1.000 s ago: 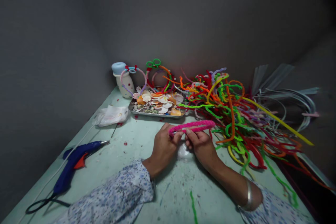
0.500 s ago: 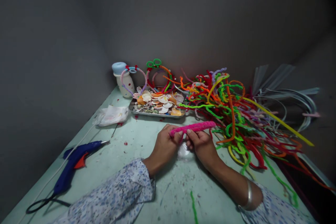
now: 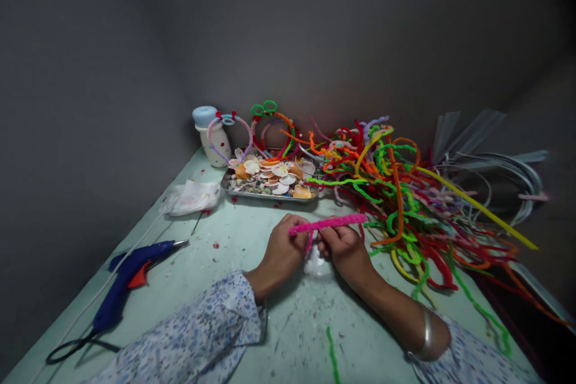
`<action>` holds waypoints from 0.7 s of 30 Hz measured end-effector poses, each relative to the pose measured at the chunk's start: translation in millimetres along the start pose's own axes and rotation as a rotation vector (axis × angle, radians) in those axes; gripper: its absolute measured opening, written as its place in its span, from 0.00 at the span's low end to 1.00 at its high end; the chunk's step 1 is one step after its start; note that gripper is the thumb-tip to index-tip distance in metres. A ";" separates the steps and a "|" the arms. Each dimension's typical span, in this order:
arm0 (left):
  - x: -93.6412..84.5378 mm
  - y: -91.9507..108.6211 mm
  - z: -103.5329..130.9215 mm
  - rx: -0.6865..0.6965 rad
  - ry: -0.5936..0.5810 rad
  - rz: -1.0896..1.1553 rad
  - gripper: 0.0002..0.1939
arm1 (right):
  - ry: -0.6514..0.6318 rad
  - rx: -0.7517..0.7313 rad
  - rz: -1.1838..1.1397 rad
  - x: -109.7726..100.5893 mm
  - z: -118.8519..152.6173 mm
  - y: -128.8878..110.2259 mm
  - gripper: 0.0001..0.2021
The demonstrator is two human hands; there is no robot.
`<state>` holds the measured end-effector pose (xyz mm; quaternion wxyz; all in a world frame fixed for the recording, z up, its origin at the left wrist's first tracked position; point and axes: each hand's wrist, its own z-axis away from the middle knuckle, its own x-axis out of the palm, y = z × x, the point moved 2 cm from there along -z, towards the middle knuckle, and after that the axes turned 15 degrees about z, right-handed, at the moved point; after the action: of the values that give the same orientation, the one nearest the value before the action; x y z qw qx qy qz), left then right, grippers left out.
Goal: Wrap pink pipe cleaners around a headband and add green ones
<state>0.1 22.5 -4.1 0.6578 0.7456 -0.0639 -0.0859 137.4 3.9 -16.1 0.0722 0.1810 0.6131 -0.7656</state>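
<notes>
The pink chenille-wrapped band (image 3: 335, 223) lies directly at the fingertips, on the far side of both hands, held up off the surface (image 3: 288, 342). Its long axis runs crosswise, from the left hand (image 3: 282, 249) out past the thumb of the right hand (image 3: 346, 249), with the right end tipped slightly higher. The left hand is closed around the left end, thumb on the near side. The right hand is drawn into a tight pinch at the band's underside, close to the left thumb; whether it also has hold of a loose strand cannot be told. The longer stretch passes above the right hand, so the right end is nearer to that hand. A short pink end (image 3: 309, 243) hangs between the two thumbs.

Just below the hands sits a clear plastic bundle (image 3: 317, 266); its contents are unclear. Nearer the person lies a green chenille stem (image 3: 333, 355). The heap of chenille stems (image 3: 398, 192) is beyond and right of the right hand; the glue gun (image 3: 112, 300) is well left of the left hand.
</notes>
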 end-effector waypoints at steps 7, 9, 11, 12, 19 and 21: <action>1.4 0.0 -1.1 -0.051 0.004 0.042 0.07 | 0.011 0.024 -0.010 -1.0 -1.2 -0.1 0.14; 1.4 -0.7 -1.5 -0.058 0.008 0.028 0.07 | 0.013 0.030 -0.019 -1.5 -1.5 -1.4 0.15; 1.3 -1.5 -1.5 -0.053 0.004 0.013 0.09 | 0.012 0.030 -0.022 -1.8 -1.4 -2.7 0.14; 1.3 -1.9 -1.4 -0.048 0.002 0.009 0.09 | 0.014 0.030 -0.019 -1.9 -1.1 -3.3 0.14; 2.0 -6.3 -0.4 -0.063 0.008 0.081 0.08 | 0.003 0.024 -0.007 -1.5 0.7 -3.9 0.15; 2.4 -7.5 -0.3 -0.069 0.015 0.111 0.09 | 0.000 0.020 -0.011 -1.1 0.5 -3.4 0.16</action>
<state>2.4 23.3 -11.6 0.6874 0.7183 -0.0973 -0.0459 137.2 4.2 -12.6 0.0664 0.1784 0.6064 -0.7720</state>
